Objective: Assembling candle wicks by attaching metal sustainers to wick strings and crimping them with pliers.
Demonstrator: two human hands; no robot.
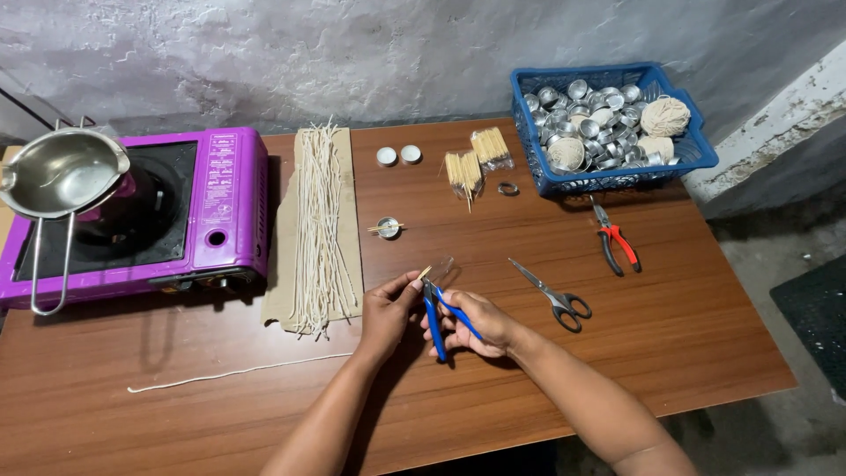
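Note:
My right hand (476,324) grips blue-handled pliers (438,313) near the middle front of the wooden table (670,317). My left hand (388,310) pinches a small wooden stick (425,272) at the pliers' jaws. Both hands touch around the tool. A small metal cup with sticks across it (388,228) sits just beyond them. Several white wicks (319,229) lie on a cardboard sheet (280,291) to the left.
A purple portable stove (220,203) with a steel pouring pot (60,173) stands at the left. A blue basket (696,150) of metal cups and twine balls is back right. Scissors (553,295), red-handled pliers (614,237), stick bundles (464,172), two small cups (398,156) and a loose string (229,374) lie about.

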